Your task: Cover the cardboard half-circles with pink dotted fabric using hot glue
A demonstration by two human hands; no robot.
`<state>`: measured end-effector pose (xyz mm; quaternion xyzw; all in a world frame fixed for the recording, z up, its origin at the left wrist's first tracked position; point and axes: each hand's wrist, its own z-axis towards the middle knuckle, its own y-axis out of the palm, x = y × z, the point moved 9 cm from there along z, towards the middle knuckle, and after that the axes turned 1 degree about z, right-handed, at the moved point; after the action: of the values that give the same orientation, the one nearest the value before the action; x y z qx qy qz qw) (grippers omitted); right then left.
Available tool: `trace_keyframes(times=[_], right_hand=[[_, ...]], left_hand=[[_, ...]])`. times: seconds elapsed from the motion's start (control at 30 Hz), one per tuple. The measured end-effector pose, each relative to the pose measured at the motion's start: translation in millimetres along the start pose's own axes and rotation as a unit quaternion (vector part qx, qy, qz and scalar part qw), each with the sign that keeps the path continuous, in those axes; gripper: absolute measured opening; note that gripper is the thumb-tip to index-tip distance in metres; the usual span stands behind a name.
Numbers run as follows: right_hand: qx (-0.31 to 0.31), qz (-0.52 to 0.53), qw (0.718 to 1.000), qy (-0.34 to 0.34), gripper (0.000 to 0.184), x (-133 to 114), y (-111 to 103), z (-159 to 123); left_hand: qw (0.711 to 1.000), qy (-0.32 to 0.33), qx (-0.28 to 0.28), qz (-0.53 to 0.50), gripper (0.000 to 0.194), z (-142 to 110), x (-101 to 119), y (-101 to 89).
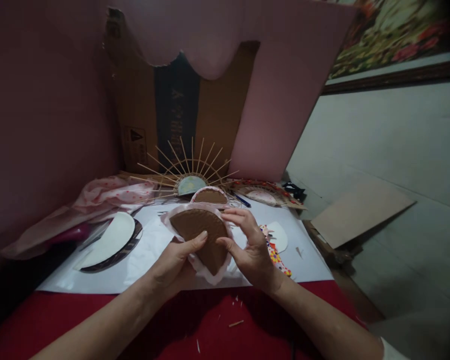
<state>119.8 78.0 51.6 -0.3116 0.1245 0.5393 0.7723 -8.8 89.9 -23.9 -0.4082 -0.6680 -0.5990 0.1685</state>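
Observation:
A brown cardboard half-circle (198,227) is held up over the table, with pale pink fabric (213,278) showing all round its edge. My left hand (174,262) grips it from the lower left, thumb flat on the cardboard and the other fingers hidden behind. At the right edge, my right hand (253,245) has its thumb and fingers closed around the fabric border. Just behind stands a smaller cardboard half-circle (210,196) with a pink fabric rim.
Thin sticks fan out from a frame (191,185) at the back. Beside it lies a red-trimmed fan (262,195). Crumpled pink cloth (112,192) and a white half-disc (114,240) are at left. Flowered fabric (275,255), a white piece (279,236) and a pen (242,200) lie right.

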Motion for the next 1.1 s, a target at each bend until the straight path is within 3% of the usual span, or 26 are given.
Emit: trace_keyframes(times=[0.17,0.23,0.47,0.6,0.77,0.93,1.03,1.1], right_hand=[[-0.013,0.052,0.994,0.099,0.016,11,1,2],[-0.012,0.065,0.991,0.120,0.017,14,1,1],[0.008,0.132,0.983,0.128,0.003,14,-4,3],[0.039,0.099,0.993,0.051,0.008,-1,-13,5],[0.032,-0.080,0.993,-0.078,0.013,-21,-10,-3],[-0.019,-0.254,0.945,-0.205,0.027,-38,7,-13],[-0.034,-0.313,0.907,-0.281,0.028,-50,15,-19],[-0.043,-0.328,0.896,-0.295,0.027,-52,18,-20]], left_hand=[[1.000,0.013,-0.011,0.018,0.028,-1,5,1.0],[1.000,0.010,-0.006,0.024,0.032,-1,5,-1.3],[1.000,0.000,-0.011,0.026,0.044,-1,3,-1.5],[0.999,0.006,-0.017,0.032,0.045,-2,2,1.7],[0.999,0.024,-0.010,0.044,0.046,-2,3,2.0],[0.999,0.012,-0.029,0.039,0.032,1,1,3.9],[0.998,0.005,-0.065,0.021,0.026,3,-1,7.5],[0.996,0.004,-0.084,0.013,0.025,5,-2,8.6]])
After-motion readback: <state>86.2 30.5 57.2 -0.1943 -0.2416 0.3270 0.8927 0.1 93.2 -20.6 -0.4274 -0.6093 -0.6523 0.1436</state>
